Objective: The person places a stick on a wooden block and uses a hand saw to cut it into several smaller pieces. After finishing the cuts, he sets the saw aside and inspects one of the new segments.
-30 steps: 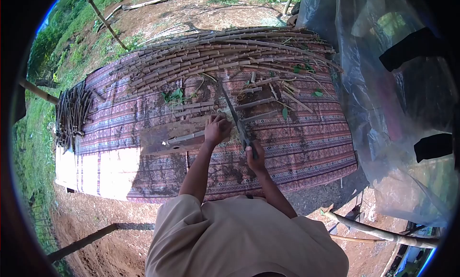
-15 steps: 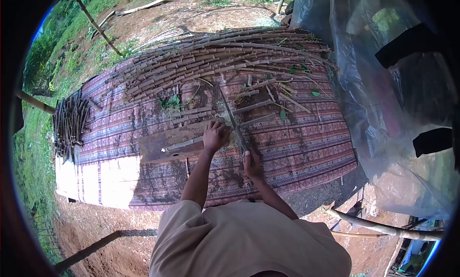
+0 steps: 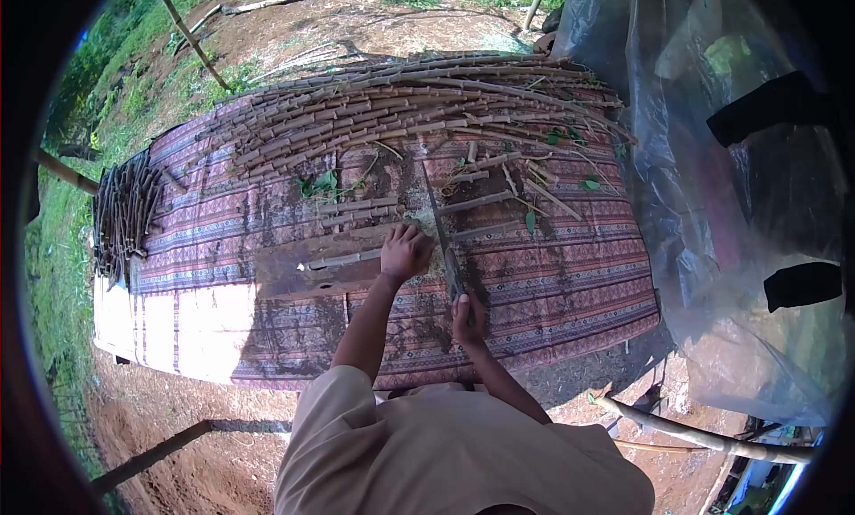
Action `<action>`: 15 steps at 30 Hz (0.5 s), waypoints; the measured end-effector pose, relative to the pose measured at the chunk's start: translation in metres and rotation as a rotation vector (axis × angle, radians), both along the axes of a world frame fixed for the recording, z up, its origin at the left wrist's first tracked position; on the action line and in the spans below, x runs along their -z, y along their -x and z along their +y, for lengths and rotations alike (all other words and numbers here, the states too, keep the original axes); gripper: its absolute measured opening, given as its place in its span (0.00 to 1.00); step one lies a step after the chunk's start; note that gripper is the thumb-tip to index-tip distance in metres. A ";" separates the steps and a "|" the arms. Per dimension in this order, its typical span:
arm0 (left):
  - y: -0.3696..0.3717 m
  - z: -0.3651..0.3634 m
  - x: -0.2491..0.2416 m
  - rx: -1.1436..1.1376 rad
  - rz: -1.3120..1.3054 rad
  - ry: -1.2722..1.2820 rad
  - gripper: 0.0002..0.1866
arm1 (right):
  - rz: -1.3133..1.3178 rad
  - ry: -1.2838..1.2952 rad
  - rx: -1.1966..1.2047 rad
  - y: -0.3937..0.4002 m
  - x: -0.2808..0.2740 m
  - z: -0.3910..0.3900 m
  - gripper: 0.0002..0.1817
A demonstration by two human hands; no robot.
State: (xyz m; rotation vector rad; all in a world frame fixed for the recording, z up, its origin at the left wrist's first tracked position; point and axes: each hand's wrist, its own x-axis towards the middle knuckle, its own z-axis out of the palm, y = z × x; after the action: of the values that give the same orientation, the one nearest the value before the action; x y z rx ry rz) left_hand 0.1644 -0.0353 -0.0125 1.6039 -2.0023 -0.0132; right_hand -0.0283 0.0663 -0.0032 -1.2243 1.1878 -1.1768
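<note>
Far left edge of the patterned mat [image 3: 205, 275]: a dark bundle of cut stems [image 3: 125, 212] lies stacked, sticks running roughly toward the far edge, parked out of the way. Moving right, the wooden board [image 3: 294, 270] lies flat on the mat near its near-middle, probably as a hard base so the blade doesn't hit cloth. On it rests the stem piece [image 3: 338, 259], long axis running left-right along the board, free end pointing at the mat's left edge, the other end under my left hand [image 3: 405, 252]. That hand is pressed down on the board's right end, fingers curled together over the stem, pinning it so it can't roll. Just right of it, the machete [image 3: 441, 235] runs from my right hand [image 3: 468, 315] away from me, tip pointing toward the far edge, blade crossing the stem nearly at right angles just beside my left fingers. My right hand is clamped around the handle, near the mat's near edge. Along the far edge, a long row of stems [image 3: 401, 105] is laid side by side, axes left-right, likely the sorted stock. Short loose pieces [image 3: 481, 199] and leaves scatter toward the right edge. Beyond the right edge hangs plastic sheeting [image 3: 712, 203].
</note>
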 end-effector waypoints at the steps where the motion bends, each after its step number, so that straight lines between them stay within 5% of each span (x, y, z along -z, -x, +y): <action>1: 0.000 0.000 0.001 0.000 0.004 0.007 0.10 | 0.038 0.008 -0.002 -0.001 0.000 -0.003 0.19; 15: -0.013 -0.001 0.003 -0.013 -0.041 -0.031 0.11 | 0.150 0.139 -0.049 0.013 0.012 0.001 0.15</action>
State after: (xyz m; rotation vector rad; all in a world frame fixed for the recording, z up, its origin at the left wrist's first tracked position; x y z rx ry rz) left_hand 0.1775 -0.0359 -0.0152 1.6493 -2.0320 -0.0065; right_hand -0.0412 0.0669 -0.0155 -1.4603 1.1945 -1.1631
